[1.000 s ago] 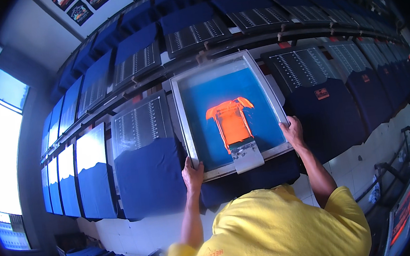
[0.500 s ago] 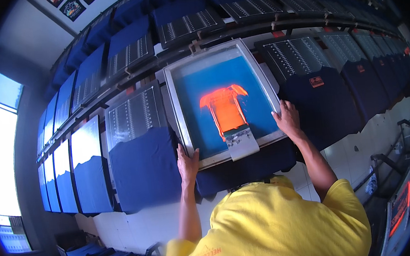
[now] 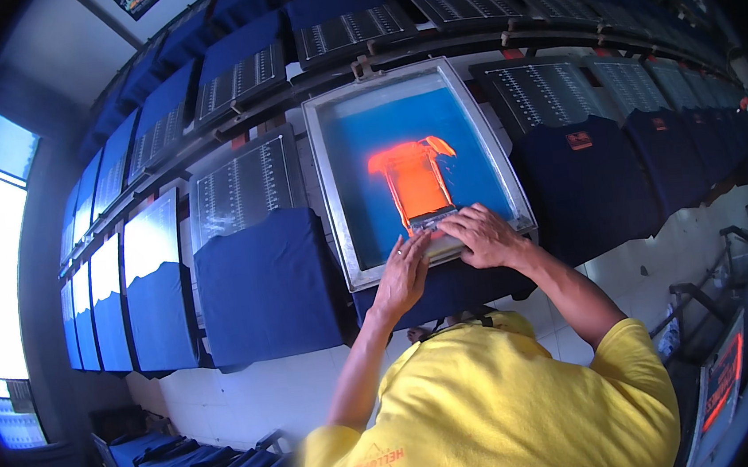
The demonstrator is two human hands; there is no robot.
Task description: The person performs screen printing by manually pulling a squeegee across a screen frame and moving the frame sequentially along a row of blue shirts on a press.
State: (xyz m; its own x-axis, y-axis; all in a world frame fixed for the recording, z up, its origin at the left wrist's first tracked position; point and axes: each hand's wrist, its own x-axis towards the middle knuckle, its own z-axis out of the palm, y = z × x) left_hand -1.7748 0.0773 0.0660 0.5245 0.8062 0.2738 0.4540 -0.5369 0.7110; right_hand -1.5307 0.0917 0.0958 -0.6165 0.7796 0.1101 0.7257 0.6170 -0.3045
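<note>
Row of dark blue shirts (image 3: 264, 283) on boards along a long table, left to right. Left hand (image 3: 404, 275) flat, fingers spread, pressing on the near edge of the metal-framed screen (image 3: 335, 192) and the squeegee (image 3: 431, 228). Screen lies over a blue shirt, orange ink (image 3: 414, 181) on its blue mesh. Right hand (image 3: 481, 235) curled over the squeegee, gripping it. More printed shirts (image 3: 587, 175) to the right.

- A long worktop (image 3: 501, 62) runs across the room, lined with dark ruled boards (image 3: 245, 187).
- Navy shirts (image 3: 263, 283) lie spread over the boards, one beside another.
- A metal-framed screen (image 3: 412, 163) with orange ink (image 3: 414, 181) lies flat on one shirt.
</note>
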